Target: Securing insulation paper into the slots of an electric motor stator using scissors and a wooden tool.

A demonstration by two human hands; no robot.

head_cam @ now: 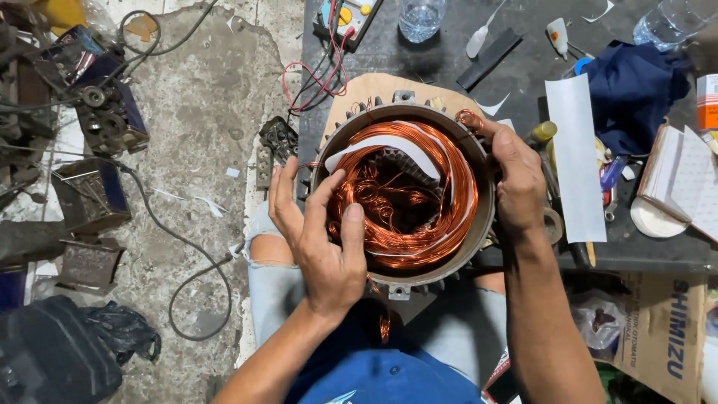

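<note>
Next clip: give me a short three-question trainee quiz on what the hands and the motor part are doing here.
1. True or false: the left hand is resting flat on the floor.
2. What fills the round metal stator housing? A) blue cloth B) copper wire coils C) water
3. Which hand grips the housing's rim next to the white paper strip?

Key
1. False: its fingers press on the copper wire coils at the housing's near-left edge.
2. B
3. The right hand; it holds the rim on the side towards the dark table.
</note>
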